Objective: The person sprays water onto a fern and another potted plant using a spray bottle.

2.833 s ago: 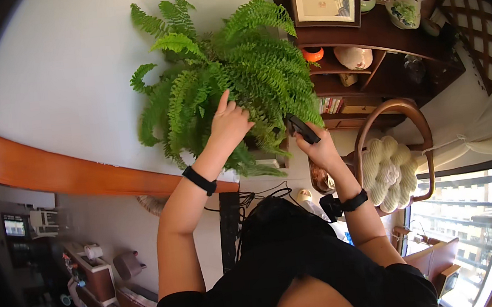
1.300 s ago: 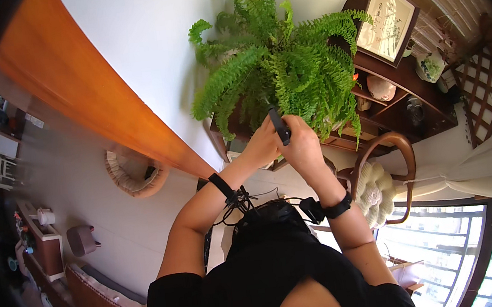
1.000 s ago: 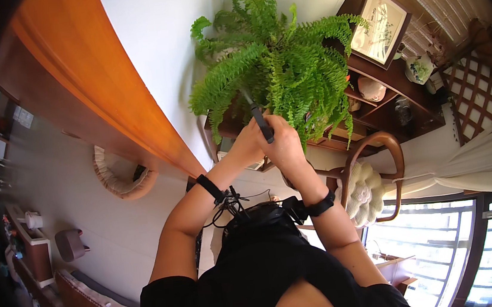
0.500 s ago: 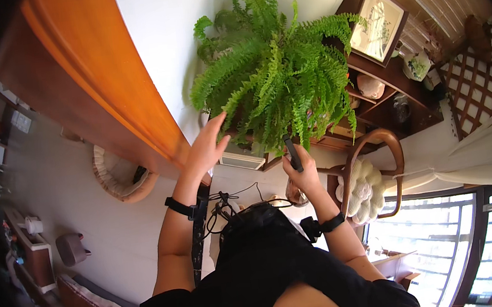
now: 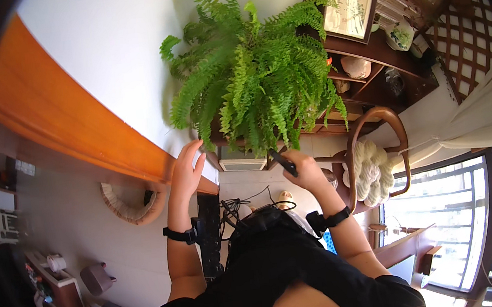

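A large, bushy green fern point(image 5: 257, 86) stands against the white wall ahead of me, its fronds hanging over the front. My left hand point(image 5: 184, 173) is raised at the fern's lower left, fingers stretched out and holding nothing. The fingertips are close to the lowest left fronds; whether they touch is unclear. Below the hanging fronds, my right hand point(image 5: 309, 172) is closed around a slim black object point(image 5: 283, 163). Its visible end points up and left toward the fern; the rest is hidden in my fist, so its kind cannot be made out.
An orange wooden door frame point(image 5: 74, 111) runs along the left. To the right stands a wooden chair point(image 5: 401, 137) with a flower-shaped cushion point(image 5: 370, 171). Behind it, dark shelves point(image 5: 371, 86) carry a framed picture point(image 5: 350, 3) and vases. Black cables point(image 5: 237, 208) hang at my waist.
My left hand has drawn back and down from the fronds. My right hand has shifted slightly down and right, the black object tilting further left. The whole view has turned somewhat.
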`<state>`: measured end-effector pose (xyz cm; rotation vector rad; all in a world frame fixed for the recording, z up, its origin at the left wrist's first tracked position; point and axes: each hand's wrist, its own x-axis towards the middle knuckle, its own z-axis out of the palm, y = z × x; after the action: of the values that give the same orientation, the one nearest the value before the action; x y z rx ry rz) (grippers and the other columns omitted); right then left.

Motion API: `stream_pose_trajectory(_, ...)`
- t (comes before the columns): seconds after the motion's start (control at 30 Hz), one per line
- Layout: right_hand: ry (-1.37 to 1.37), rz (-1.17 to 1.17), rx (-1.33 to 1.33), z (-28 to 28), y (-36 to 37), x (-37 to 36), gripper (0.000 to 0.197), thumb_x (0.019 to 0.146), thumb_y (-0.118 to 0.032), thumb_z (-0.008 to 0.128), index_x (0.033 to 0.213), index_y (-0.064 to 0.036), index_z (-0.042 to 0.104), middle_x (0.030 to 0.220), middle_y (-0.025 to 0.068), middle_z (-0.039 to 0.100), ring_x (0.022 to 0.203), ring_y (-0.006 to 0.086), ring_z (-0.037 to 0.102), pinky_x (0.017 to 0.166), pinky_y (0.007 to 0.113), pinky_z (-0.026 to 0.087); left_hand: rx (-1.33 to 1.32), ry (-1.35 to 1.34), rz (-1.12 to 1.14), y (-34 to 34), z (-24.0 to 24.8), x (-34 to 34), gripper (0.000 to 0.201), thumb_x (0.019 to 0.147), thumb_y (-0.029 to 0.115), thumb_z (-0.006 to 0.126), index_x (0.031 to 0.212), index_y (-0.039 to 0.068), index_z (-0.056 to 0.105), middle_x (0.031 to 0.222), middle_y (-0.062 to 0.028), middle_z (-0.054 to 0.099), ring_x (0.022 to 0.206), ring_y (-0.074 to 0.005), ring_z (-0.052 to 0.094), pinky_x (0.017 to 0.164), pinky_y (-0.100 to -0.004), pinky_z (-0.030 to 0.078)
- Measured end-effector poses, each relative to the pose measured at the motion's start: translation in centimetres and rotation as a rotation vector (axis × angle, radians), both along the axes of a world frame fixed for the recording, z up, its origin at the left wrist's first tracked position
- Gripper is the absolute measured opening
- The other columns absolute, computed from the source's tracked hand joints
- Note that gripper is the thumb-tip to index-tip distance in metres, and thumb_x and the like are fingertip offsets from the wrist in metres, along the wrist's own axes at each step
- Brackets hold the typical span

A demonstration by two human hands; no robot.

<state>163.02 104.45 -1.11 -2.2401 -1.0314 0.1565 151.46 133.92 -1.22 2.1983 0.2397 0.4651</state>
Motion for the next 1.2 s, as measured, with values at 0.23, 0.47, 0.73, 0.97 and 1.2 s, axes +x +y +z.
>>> stream_pose_trajectory(0.23, 0.202, -0.434, 0.322, 0.8, -3.2, 1.5, 0.017, 0.077, -0.009, 0.060, 0.093, -0.0013, 0.061, 0.068, 0.0118, 0.057, 0.060, 0.0166, 0.058, 0.058, 0.028, 0.046, 0.035, 0.031, -0.032, 0.2, -0.6, 0.2, 0.028, 0.087, 0.011, 0.054, 0.113, 0.003, 0.054, 0.117, -0.0152, 0.055, 0.106, -0.0324, 0.054, 0.087, -0.0348, 0.044)
stream_pose_trajectory(0.47, 0.303, -0.358, 0.292, 2.4, -4.6, 2.1, 0.016, 0.079, -0.008, 0.058, 0.092, -0.0001, 0.062, 0.073, 0.0081, 0.062, 0.064, 0.0127, 0.058, 0.061, 0.026, 0.046, 0.122, -0.006, -0.031, -1.5, 0.4, 2.2, 0.027, 0.087, 0.011, 0.054, 0.113, 0.002, 0.055, 0.116, -0.0157, 0.055, 0.107, -0.0328, 0.052, 0.090, -0.0356, 0.042)
stream_pose_trajectory(0.73, 0.327, -0.361, 0.423, 1.0, -7.8, 5.0, 0.019, 0.080, -0.012, 0.061, 0.095, -0.0006, 0.062, 0.074, 0.0067, 0.060, 0.066, 0.0112, 0.054, 0.062, 0.025, 0.044, 0.180, -0.091, 0.075, -2.8, 0.5, 3.9, 0.026, 0.089, 0.014, 0.054, 0.111, 0.000, 0.054, 0.119, -0.0184, 0.050, 0.109, -0.0348, 0.050, 0.091, -0.0363, 0.041)
stream_pose_trajectory(0.97, 0.456, -0.357, 0.505, 2.3, -10.4, 8.2, 0.021, 0.082, -0.012, 0.061, 0.099, 0.0019, 0.059, 0.085, 0.0058, 0.063, 0.074, 0.0097, 0.055, 0.067, 0.023, 0.045, 0.216, -0.157, 0.267, -5.8, 1.6, 5.9, 0.033, 0.087, 0.007, 0.055, 0.118, 0.002, 0.046, 0.122, -0.0173, 0.042, 0.109, -0.0325, 0.046, 0.086, -0.0374, 0.043)
stream_pose_trajectory(1.2, 0.354, -0.224, 0.427, 2.7, -13.0, 11.6, 0.020, 0.080, -0.013, 0.061, 0.097, -0.0004, 0.060, 0.079, 0.0089, 0.060, 0.069, 0.0153, 0.056, 0.062, 0.029, 0.045, 0.405, -0.376, 0.527, -10.5, 3.4, 9.5, 0.039, 0.084, 0.005, 0.057, 0.120, 0.005, 0.043, 0.123, -0.0144, 0.037, 0.113, -0.0309, 0.038, 0.092, -0.0412, 0.033)
